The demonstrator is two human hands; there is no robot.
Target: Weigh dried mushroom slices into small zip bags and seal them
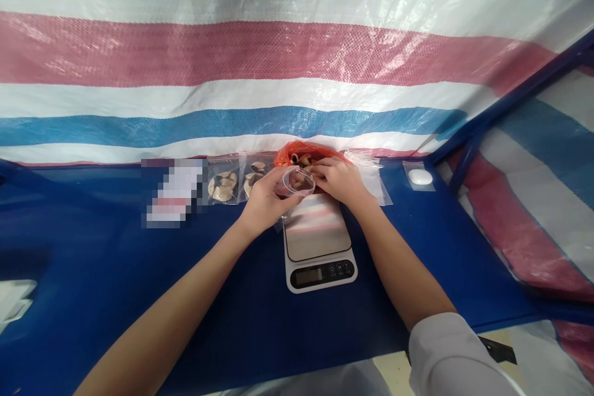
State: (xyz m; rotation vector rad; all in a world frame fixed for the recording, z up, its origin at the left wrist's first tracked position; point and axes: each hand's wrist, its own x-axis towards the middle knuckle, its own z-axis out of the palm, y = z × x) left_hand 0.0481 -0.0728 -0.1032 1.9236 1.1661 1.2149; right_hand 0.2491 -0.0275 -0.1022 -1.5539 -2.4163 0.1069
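My left hand point(263, 203) is wrapped around a clear plastic cup point(299, 180), tilted with its rim toward me, above the far end of a kitchen scale point(318, 232). Just behind the cup lies an open red plastic bag point(320, 150) with brown, curled dried pieces point(304, 161) in its mouth. My right hand point(338, 178) reaches to the bag's opening beside the cup. Its fingers are bent together at the pieces, and whatever is between the fingertips is hidden. The scale's display is too dim to read.
Left of the bag lie zip bags with pale dried slices point(223, 187). Behind my right wrist is another clear bag point(374, 182). Farther right, a white oval object point(420, 177) rests on a small clear bag. A blurred-out item point(176, 193) lies left. Striped sheeting point(278, 52) rises behind the blue table point(232, 328).
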